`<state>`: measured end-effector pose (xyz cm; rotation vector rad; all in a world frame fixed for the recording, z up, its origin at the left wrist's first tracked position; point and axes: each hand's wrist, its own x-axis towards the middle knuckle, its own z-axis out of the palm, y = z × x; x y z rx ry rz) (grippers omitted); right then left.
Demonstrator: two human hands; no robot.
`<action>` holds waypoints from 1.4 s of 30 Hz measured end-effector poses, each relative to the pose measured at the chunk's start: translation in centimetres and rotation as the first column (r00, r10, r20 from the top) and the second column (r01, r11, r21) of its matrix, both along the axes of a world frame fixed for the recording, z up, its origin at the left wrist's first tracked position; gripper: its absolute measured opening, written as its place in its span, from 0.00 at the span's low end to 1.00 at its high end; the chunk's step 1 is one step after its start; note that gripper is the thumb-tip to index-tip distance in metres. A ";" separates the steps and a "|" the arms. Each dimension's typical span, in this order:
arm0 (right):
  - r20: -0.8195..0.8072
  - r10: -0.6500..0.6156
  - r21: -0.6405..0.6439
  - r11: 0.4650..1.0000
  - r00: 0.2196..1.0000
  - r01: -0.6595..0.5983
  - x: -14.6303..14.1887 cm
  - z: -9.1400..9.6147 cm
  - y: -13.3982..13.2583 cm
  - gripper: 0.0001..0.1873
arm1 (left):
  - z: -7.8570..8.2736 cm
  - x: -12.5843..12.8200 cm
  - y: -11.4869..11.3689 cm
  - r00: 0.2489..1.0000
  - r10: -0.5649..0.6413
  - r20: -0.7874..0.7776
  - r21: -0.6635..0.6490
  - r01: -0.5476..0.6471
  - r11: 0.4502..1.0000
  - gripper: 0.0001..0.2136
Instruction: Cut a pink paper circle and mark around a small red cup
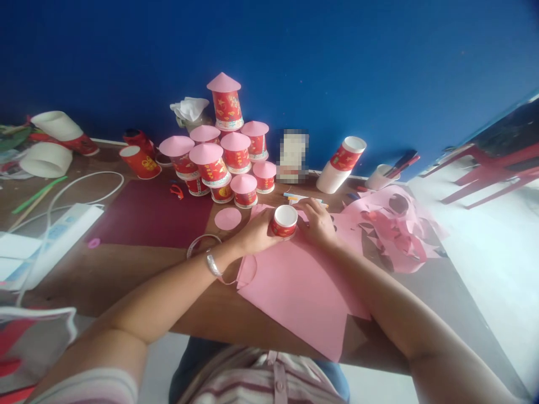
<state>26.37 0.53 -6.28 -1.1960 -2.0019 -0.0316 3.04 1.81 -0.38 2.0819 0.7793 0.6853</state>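
A short red paper cup (283, 228) with a white mouth stands upright over the pink paper sheet (290, 275). My left hand (261, 231) is closed around its left side. Just right of the cup is my right hand (319, 223), its fingers bent and apart above the sheet. Whether its fingertips touch the cup I cannot tell. Slim blue and orange items (306, 199) lie just beyond that hand. To the left of the cup lies a flat pink paper disc (228, 219), near a white ring (202, 242) partly behind my left wrist.
Several red cups with pink cone roofs (206, 163) stand at the back. Cut pink scraps (396, 230) pile up on the right, beside a pen holder (382, 177). Joined cups (341, 165) lean near the wall. A power strip (54, 241) and cable occupy the left.
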 end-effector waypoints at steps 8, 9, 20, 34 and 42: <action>0.353 -0.130 -0.078 0.983 0.927 0.168 1.6 0.2 0.2 0.13 | -0.4 -0.6 0.5 0.999 -0.034 0.008 0.005 0.034 0.999 0.09; 0.383 -0.132 -0.075 0.982 0.914 0.173 1.7 0.2 0.2 0.13 | -0.4 -0.6 0.5 0.999 -0.033 0.011 0.012 0.033 0.999 0.08; 0.503 -0.161 -0.022 0.980 0.849 0.199 2.2 0.2 0.5 0.16 | 1.3 -1.0 0.0 0.997 0.018 -0.073 0.102 -0.010 0.995 0.07; 0.455 -0.308 -0.080 0.920 0.836 0.383 3.4 1.0 2.0 0.15 | -0.2 -1.7 0.1 0.997 0.062 -0.047 0.056 -0.059 0.997 0.16; 0.374 -0.238 -0.156 0.937 0.896 0.314 3.8 0.8 1.9 0.16 | -2.8 -3.1 1.3 0.998 -0.029 -0.053 0.013 0.030 0.999 0.31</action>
